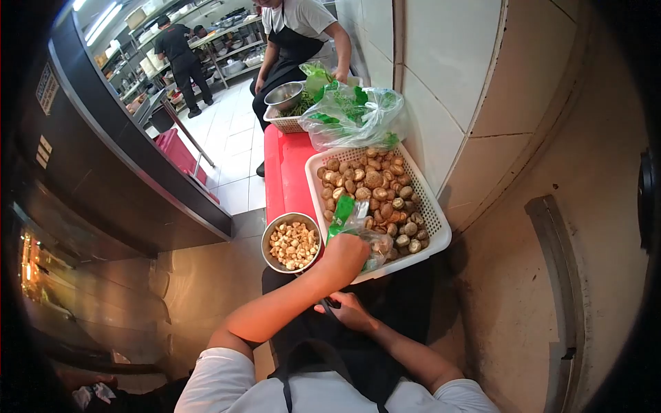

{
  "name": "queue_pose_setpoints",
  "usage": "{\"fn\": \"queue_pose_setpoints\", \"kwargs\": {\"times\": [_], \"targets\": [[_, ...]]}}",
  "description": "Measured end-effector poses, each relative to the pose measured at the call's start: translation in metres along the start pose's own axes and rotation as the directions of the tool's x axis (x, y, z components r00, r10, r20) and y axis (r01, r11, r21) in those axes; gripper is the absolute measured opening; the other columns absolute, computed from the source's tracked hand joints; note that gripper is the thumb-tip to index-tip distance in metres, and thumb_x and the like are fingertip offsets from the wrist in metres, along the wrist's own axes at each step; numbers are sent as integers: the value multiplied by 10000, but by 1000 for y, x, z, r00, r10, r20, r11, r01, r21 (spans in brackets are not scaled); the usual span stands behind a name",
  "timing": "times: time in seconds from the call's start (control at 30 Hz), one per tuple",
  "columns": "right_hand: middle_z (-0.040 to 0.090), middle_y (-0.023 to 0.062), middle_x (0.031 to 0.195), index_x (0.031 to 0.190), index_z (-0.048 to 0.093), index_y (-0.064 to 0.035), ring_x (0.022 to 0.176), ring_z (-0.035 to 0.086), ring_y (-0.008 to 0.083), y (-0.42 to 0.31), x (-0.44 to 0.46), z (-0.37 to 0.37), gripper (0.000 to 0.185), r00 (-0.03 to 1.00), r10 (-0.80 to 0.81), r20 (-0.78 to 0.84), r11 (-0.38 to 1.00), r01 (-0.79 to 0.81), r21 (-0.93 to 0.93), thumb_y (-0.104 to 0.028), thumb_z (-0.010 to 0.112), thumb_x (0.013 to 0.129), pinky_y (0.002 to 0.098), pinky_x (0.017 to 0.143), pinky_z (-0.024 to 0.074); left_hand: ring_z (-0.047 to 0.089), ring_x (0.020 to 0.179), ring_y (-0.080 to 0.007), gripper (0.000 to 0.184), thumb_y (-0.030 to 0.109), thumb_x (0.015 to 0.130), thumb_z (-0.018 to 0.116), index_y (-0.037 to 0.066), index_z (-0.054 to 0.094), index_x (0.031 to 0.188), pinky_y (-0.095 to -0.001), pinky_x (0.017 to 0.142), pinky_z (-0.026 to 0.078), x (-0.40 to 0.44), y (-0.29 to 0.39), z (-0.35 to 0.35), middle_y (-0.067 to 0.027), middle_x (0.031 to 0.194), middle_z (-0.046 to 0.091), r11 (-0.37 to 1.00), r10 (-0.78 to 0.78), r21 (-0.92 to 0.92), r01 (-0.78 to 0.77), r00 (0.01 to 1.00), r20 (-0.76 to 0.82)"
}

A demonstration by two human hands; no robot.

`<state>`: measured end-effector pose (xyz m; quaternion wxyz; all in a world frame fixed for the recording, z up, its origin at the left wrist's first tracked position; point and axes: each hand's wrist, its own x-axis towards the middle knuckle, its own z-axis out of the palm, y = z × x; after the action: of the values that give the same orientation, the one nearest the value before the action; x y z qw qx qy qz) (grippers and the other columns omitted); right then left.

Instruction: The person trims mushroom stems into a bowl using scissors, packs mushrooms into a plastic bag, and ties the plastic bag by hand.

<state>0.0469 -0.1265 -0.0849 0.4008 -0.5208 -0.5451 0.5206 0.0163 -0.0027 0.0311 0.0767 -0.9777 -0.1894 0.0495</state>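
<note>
My left hand (348, 256) reaches over the near edge of a white perforated basket (435, 230), touching a clear plastic bag (379, 258) with a green-printed part. Its fingertips are hidden from me. Whole brown mushrooms (375, 180) fill much of the basket, and the bag lies on some of them. Below, close to my lap, my right hand (351, 311) is closed round a black-handled tool (330, 306); its working end cannot be made out. A metal bowl (264, 249) of pale cut pieces (295, 244) stands left of the basket.
The basket rests partly on a red surface (289, 179). Farther back sit a plastic bag of greens (354, 110), another basket (286, 124) and a metal bowl (284, 94), beside a seated person (299, 34). A tiled wall (437, 113) borders the right; another person (179, 58) stands near shelves.
</note>
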Motion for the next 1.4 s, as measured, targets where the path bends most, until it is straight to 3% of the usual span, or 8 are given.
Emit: {"fn": "queue_pose_setpoints", "kwargs": {"times": [0.2, 0.6, 1.0, 1.1, 1.17, 1.27, 1.33, 1.4], "targets": [[718, 158, 883, 1197, 682, -28, 776, 685, 218, 13, 3, 17, 463, 989, -151, -11, 988, 150, -37, -365, 775, 893, 359, 729, 519, 680, 593, -219, 86, 148, 732, 682, 132, 707, 652, -347, 497, 467, 9, -4, 38, -68, 594, 651, 1000, 16, 21, -13, 985, -172], [708, 177, 873, 1213, 675, -29, 766, 687, 258, 15, 5, 14, 478, 991, -135, -16, 986, 133, -96, -354, 788, 880, 357, 720, 520, 717, 704, -242, 37, 102, 764, 685, 72, 686, 786, -356, 580, 519, 7, -15, 29, -92, 692, 688, 998, 61, 34, -60, 998, -13], [693, 176, 859, 1209, 678, -34, 781, 676, 274, 18, 8, 15, 515, 996, -82, -39, 996, 80, -47, -411, 784, 874, 377, 726, 512, 705, 906, -277, 274, 154, 887, 716, 39, 702, 1135, -366, 758, 555, -23, -25, -16, -148, 943, 682, 797, -227, -602, -36, 907, -354], [688, 167, 847, 1203, 680, -39, 765, 664, 259, 20, 8, 16, 528, 997, -56, -58, 996, 52, -70, -431, 788, 867, 372, 719, 508, 702, 945, -216, 266, 142, 943, 674, 22, 686, 1180, -323, 778, 555, -45, -32, -35, -140, 1039, 701, 516, -333, -849, -113, 887, -320], [691, 165, 853, 1203, 682, -44, 771, 666, 260, 21, 8, 16, 532, 999, -2, -49, 997, -2, -80, -439, 789, 864, 374, 725, 510, 696, 931, -199, 241, 143, 963, 675, -3, 682, 1156, -310, 778, 547, -57, -43, -29, -131, 1091, 704, 75, -486, -986, -149, 858, -166], [706, 171, 884, 1207, 684, -48, 808, 685, 275, 16, 9, 12, 537, 996, 91, -17, 992, -92, -83, -444, 792, 861, 381, 751, 521, 703, 985, -189, 224, 113, 1016, 610, -15, 643, 1197, -312, 844, 573, -79, -70, -10, -128, 1179, 700, -396, -593, -858, -328, 805, -34], [724, 183, 925, 1211, 686, -44, 849, 710, 293, 12, 8, 13, 547, 993, 120, -19, 989, -122, -87, -444, 798, 855, 386, 776, 535, 705, 1013, -214, 245, 104, 1022, 592, -13, 617, 1236, -319, 896, 582, -95, -83, 6, -140, 1171, 697, -586, -648, -672, -452, 759, 55], [732, 191, 957, 1213, 682, -25, 868, 722, 296, 36, 11, 19, 564, 985, -111, -131, 979, 86, -185, -435, 808, 847, 389, 788, 546, 688, 1059, -221, 290, 42, 992, 611, -4, 587, 1278, -327, 954, 576, -109, -93, 23, -149, 1191, 683, -554, -703, -684, -474, 706, 81]]}}
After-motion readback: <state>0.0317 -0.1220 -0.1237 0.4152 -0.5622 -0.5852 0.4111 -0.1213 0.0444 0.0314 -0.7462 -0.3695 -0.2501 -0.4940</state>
